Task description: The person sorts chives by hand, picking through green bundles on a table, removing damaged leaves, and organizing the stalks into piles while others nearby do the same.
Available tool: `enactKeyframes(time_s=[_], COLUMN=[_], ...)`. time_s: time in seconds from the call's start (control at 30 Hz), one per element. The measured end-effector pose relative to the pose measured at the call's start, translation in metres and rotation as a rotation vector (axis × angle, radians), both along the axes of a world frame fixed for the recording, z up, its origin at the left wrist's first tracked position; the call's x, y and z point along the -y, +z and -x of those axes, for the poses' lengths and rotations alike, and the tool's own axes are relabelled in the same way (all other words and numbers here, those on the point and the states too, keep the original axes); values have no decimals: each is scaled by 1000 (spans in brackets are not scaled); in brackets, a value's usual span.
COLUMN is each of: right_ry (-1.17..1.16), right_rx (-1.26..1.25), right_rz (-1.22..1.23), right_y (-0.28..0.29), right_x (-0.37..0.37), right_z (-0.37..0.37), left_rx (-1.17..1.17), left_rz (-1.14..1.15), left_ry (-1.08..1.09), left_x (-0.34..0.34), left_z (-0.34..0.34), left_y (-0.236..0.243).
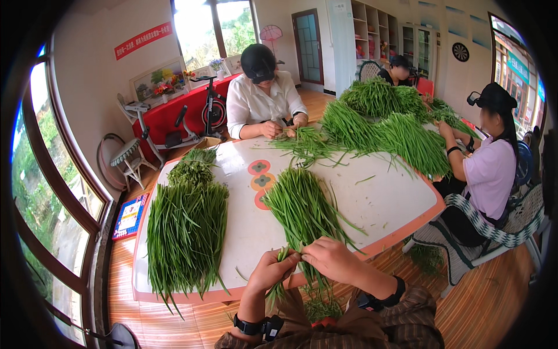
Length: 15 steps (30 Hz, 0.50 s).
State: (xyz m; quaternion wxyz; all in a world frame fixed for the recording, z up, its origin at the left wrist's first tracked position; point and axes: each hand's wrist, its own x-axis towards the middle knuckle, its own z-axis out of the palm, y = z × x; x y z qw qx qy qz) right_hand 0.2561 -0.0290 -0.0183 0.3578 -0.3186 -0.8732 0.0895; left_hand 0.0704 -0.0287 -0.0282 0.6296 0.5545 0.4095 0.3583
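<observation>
My left hand [272, 269] and my right hand [331, 258] meet at the near edge of the white table [383, 200], both pinching the same small bunch of green chive stalks [281, 284] that hangs down over the edge. The stalks run up into a loose pile of chives [299, 203] lying on the table right in front of me. To the left, a larger flat stack of chives [186, 232] lies spread toward the table's left edge. Both wrists wear black bands.
Across the table a person in a white shirt [261, 99] handles chives. At right a person in a lilac shirt [491, 168] sits in a wicker chair beside big chive heaps [389, 125]. An exercise bike [212, 107] and windows stand at left.
</observation>
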Motion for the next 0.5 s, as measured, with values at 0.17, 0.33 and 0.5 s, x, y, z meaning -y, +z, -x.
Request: enactKeyframes(time_s=[0.17,0.33,0.5], right_ry=[-63,-72,-33], right_rx=[139,-171,-615], right_rz=[-87,11,690], right_y=[-11,-16,-9], right_x=[4,6,9], right_z=[1,3,-11], left_rx=[-36,313,292], left_rz=[0,268,171], left_ry=[-26,-37,-51], left_x=[-2,-2,3], left_z=[-1,-4,-6], left_y=[-5,-10,-7])
